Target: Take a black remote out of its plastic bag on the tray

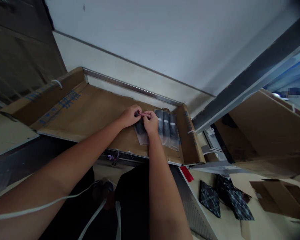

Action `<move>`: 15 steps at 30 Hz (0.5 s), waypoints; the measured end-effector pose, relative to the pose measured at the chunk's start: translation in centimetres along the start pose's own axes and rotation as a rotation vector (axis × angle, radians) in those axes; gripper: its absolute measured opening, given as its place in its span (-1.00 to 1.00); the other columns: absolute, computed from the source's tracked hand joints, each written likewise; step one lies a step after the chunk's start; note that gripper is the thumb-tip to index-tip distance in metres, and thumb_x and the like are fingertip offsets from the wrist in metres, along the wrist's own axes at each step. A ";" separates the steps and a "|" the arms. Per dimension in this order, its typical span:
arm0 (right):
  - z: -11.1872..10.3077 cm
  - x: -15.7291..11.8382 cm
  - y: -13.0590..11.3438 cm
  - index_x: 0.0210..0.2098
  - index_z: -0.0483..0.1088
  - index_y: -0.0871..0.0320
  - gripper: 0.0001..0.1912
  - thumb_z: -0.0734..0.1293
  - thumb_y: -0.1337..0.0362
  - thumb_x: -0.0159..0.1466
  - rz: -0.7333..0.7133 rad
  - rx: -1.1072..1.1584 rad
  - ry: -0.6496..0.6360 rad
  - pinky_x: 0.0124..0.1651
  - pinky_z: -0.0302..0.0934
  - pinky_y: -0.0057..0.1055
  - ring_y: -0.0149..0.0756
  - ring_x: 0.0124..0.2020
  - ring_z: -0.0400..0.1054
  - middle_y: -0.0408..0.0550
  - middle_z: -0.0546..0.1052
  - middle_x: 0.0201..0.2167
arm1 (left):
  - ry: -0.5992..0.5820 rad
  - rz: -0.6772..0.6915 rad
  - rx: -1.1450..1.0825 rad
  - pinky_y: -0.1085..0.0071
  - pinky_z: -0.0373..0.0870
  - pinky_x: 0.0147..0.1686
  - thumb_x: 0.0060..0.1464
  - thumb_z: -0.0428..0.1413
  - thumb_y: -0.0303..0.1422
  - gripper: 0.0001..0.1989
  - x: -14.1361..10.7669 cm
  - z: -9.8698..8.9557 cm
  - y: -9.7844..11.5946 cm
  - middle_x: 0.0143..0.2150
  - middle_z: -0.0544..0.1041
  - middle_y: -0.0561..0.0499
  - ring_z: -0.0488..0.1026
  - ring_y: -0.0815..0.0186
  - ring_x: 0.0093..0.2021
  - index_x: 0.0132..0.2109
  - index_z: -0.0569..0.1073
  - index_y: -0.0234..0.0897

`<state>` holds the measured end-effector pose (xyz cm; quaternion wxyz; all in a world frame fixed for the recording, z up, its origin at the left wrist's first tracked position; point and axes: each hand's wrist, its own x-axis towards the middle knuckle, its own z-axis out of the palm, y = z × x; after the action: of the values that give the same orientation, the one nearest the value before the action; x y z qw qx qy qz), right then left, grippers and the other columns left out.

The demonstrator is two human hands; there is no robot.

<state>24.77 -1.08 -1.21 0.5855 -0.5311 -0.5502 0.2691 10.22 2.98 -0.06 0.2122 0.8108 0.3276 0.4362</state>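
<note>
My left hand (130, 116) and my right hand (150, 122) meet over the cardboard-lined tray, fingertips pinched together. Both are closed at the upper end of a clear plastic bag (142, 137) with a dark item inside. My fingers partly cover that end, so the exact grip is hard to see. Beside my right hand lie several similar clear bags (173, 128), side by side, each with a dark, long item and a small white band.
Cardboard walls (190, 136) edge the tray (90, 106) left and right, tied with white straps. A pale panel (140, 40) rises behind. Right, a large cardboard box (272, 130) stands near a grey post. Dark patterned bags (210, 198) lie on the floor. A white cable (40, 209) crosses my left forearm.
</note>
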 end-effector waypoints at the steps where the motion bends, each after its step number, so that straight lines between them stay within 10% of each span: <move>1: 0.0 0.0 0.0 -0.30 0.34 0.11 -0.82 0.22 0.39 0.08 -0.002 -0.003 -0.002 -0.08 0.37 -0.33 -0.28 -0.23 0.52 -0.10 0.57 -0.34 | -0.002 0.003 -0.005 0.41 0.30 -0.29 0.01 0.11 -0.49 -0.90 0.0 0.0 0.0 -0.29 0.44 0.04 0.34 0.38 -0.34 -0.28 0.40 -0.25; 15: 0.1 0.1 0.0 -0.32 0.33 0.11 -0.84 0.22 0.38 0.07 0.007 0.010 0.020 -0.11 0.37 -0.33 -0.27 -0.26 0.51 -0.09 0.56 -0.36 | 0.003 0.032 -0.041 0.42 0.31 -0.29 0.04 0.12 -0.47 -0.94 0.0 0.2 -0.3 -0.29 0.43 0.05 0.35 0.39 -0.34 -0.29 0.40 -0.25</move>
<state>24.74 -0.98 -1.16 0.5926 -0.5329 -0.5410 0.2686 10.27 3.15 -0.30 0.2214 0.8107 0.3060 0.4474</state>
